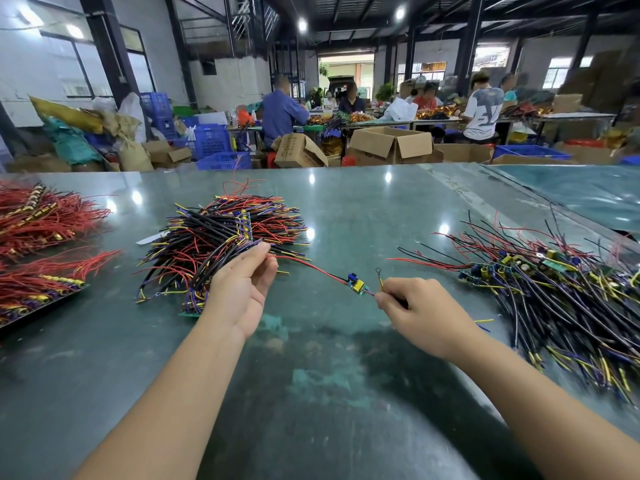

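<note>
While both hands work just above the glossy dark-green table top [346, 393], we have one small green circuit board with a blue part and a yellow coil [356, 286] strung between them, just right of the big middle heap of black, red, yellow and purple leads [221, 240] and nearer to us. Our left hand [242, 289] sits at that heap's near-right edge, palm turned up and inward. Its thumb and forefinger tips pinch the far end of the board's thin red wire [311, 266]; the other fingers are loosely curved and hold nothing. The red wire runs from that pinch down to the board. Our right hand [415, 306], further right of the heap and past the board, is curled into a loose fist, with thumb and forefinger nipping the board's other leads close in. A short yellow lead with a metal ring terminal [379, 278] sticks up out of that pinch; we can't tell how many leads are in the grip. Well right of the heap is a second sprawl of wired boards [554, 289]. Well left of it are bundles of red wires with brass ends [41, 216], some on a dark flat tray [74, 292]. Beyond the heap, past the table edge, are open brown cardboard boxes [391, 143] and blue plastic crates [211, 140].
</note>
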A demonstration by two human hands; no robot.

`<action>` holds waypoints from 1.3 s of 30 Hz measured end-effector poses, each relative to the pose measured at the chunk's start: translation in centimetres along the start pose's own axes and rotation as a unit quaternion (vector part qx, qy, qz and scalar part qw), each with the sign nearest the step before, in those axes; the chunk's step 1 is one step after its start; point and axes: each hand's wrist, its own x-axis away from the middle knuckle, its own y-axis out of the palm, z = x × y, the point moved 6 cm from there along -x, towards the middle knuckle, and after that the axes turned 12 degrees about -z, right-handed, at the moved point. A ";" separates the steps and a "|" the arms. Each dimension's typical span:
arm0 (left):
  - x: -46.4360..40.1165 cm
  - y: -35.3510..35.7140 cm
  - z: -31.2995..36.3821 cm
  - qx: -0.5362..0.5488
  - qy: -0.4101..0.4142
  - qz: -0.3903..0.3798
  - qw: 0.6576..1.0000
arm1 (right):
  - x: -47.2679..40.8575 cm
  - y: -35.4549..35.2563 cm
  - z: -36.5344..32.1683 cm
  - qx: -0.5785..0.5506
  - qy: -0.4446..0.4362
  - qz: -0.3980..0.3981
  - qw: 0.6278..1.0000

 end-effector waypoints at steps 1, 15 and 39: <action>0.0 -0.2 0.2 0.033 -0.002 0.010 0.999 | 0.0 -0.1 0.0 0.000 -0.002 0.011 1.000; 4.0 5.8 -5.1 -0.118 -0.196 -0.239 0.944 | 1.1 -0.1 -2.9 -0.036 -0.096 0.034 0.994; 4.0 6.4 -3.6 -0.117 -0.079 -0.286 0.948 | 1.5 -0.2 -3.0 -0.275 -0.010 -0.107 0.955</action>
